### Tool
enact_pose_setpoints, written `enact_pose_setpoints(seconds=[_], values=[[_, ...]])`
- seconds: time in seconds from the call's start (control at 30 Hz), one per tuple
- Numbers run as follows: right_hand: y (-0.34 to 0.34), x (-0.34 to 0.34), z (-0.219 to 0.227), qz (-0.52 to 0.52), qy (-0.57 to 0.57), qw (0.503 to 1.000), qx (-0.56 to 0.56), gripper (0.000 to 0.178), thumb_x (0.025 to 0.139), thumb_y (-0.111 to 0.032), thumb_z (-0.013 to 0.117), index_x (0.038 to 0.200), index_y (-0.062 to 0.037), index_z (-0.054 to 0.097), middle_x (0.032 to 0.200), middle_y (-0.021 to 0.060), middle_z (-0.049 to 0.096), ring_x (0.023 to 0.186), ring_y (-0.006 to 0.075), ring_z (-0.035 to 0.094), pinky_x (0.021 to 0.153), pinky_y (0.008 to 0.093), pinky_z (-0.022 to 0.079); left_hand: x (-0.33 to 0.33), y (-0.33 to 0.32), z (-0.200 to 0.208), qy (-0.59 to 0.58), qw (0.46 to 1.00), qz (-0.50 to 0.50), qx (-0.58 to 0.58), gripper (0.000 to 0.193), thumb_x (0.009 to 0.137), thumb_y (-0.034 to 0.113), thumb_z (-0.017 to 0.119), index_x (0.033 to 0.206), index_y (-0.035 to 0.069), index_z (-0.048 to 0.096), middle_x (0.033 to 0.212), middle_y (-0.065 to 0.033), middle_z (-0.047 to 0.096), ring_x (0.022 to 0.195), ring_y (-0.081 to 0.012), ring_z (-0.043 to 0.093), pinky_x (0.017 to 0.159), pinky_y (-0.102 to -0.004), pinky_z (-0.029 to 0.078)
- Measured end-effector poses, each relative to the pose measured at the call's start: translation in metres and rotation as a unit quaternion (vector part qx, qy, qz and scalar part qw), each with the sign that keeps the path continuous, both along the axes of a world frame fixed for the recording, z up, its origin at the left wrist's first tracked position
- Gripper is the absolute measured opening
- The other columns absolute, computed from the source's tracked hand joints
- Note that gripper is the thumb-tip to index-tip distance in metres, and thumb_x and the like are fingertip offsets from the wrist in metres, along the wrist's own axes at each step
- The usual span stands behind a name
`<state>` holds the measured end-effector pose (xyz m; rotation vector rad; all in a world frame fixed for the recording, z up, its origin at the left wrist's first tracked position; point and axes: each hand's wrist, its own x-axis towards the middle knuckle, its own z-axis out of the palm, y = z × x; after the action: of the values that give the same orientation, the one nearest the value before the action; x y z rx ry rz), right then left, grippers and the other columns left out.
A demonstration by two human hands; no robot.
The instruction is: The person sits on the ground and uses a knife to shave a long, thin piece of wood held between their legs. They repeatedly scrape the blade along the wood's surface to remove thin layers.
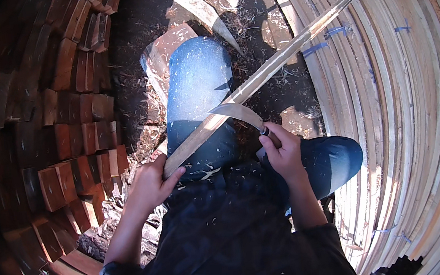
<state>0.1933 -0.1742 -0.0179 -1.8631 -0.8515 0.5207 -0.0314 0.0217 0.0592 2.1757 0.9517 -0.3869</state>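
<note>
Found wooden strip [272, 69] aligned lengthwise eight-to-two o'clock, tapering toward two, gripped in left hand [151, 181]. Noted curved knife [241, 112] gripped in right hand [282, 148], pointing toward ten.

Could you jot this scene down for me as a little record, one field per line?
Left hand: grips the near end of a long wooden strip
Right hand: grips a curved knife
Blade: crosses the strip; exact contact is hard to tell
Strip: slants away to the upper right, over a leg in blue jeans
Left side: stacked reddish-brown blocks
Right side: long pale slats, some with blue ties
Lap: pale shavings
</note>
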Motion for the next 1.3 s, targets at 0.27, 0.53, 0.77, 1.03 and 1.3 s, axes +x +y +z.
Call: enact_pose_setpoints(seconds=[0.27,0.53,0.77,1.03,1.3], values=[[0.012,0.012,-0.03,-0.08,-0.053,0.995,-0.019,0.023,0.082,-0.01,0.071,0.101,-0.0001,0.062,0.074,0.013,0.064,0.062,0.023,0.065,0.057,0.0306,0.049,-0.002,0.0,-0.017,-0.022,1.0,0.001,0.01,0.043,0.086,0.04,0.064,0.079,-0.002,0.054,0.057,-0.0217,0.056,0.059,-0.0402,0.061,0.057,-0.0461,0.047],[0.0,0.038,-0.03,-0.057,-0.115,0.992,-0.012,0.021,0.084,-0.011,0.069,0.101,-0.001,0.062,0.067,0.0111,0.061,0.057,0.0193,0.06,0.055,0.0306,0.048,-0.001,0.003,-0.024,-0.027,0.999,-0.01,0.03,0.042,0.087,0.038,0.064,0.077,-0.002,0.054,0.056,-0.021,0.055,0.057,-0.0394,0.06,0.055,-0.0447,0.047],[-0.001,0.017,-0.043,-0.114,0.353,0.924,0.097,0.021,0.088,-0.004,0.061,0.104,-0.0036,0.047,0.072,-0.0001,0.05,0.049,0.0041,0.04,0.042,0.0229,0.035,0.003,0.002,-0.025,-0.005,0.999,-0.006,0.036,0.043,0.078,0.037,0.073,0.083,-0.004,0.059,0.056,-0.0199,0.056,0.057,-0.0369,0.062,0.055,-0.0423,0.048],[-0.017,0.039,-0.039,-0.032,0.417,0.898,0.139,0.024,0.088,0.0,0.061,0.108,-0.0005,0.048,0.082,0.0086,0.06,0.054,0.0061,0.052,0.046,0.0191,0.041,0.002,0.001,-0.035,-0.002,0.999,0.009,0.042,0.038,0.073,0.03,0.078,0.085,-0.003,0.062,0.056,-0.0183,0.057,0.054,-0.0339,0.062,0.054,-0.0398,0.048],[-0.02,0.034,-0.048,0.03,0.357,0.931,0.068,0.029,0.089,-0.009,0.065,0.115,0.0021,0.06,0.078,0.0069,0.065,0.053,0.0029,0.047,0.047,0.0175,0.035,0.002,0.003,-0.039,0.02,0.998,0.008,0.056,0.034,0.076,0.031,0.074,0.082,0.0,0.059,0.062,-0.0198,0.061,0.062,-0.037,0.064,0.058,-0.0442,0.051]])
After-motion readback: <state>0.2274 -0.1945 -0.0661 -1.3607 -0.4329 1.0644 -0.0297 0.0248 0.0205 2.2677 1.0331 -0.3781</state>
